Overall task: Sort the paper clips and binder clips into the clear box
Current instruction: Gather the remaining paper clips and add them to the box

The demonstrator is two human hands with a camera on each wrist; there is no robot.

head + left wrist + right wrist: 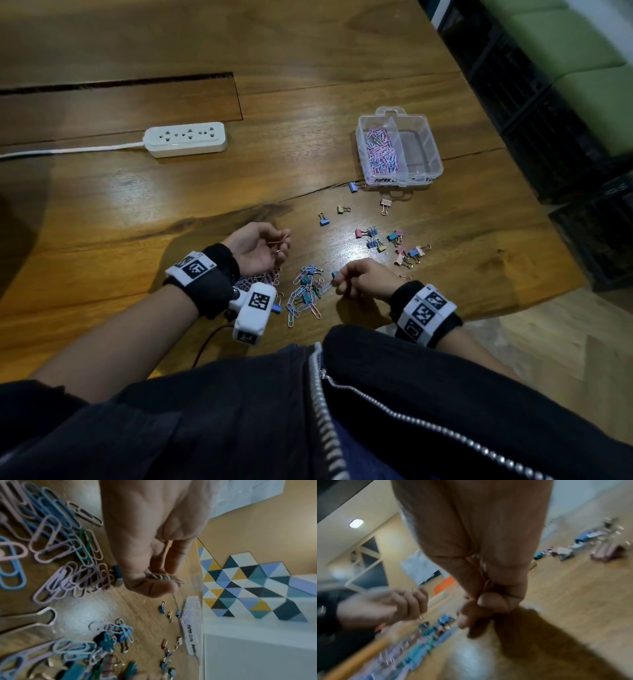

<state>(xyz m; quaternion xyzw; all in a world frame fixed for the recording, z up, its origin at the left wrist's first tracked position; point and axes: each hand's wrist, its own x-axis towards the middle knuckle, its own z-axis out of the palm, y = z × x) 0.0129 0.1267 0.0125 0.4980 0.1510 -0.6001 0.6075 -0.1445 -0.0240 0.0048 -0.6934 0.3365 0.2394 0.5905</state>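
A two-compartment clear box (424, 137) stands at the far right; its left compartment holds pastel paper clips (380, 150). Loose binder clips (394, 243) lie scattered in front of it. A mixed pile of paper clips (305, 294) and a few binder clips sits between my hands. My left hand (282, 245) is turned palm up, fingers curled round a few paper clips (164, 577). My right hand (337, 279) hovers just right of the pile, thumb and fingers pinching thin paper clips (483, 568). The right wrist view is blurred.
A white power strip (186, 138) with its cable lies at the back left of the wooden table (137, 192). The table's right edge runs just past the box. A long slot cuts the tabletop at the far left.
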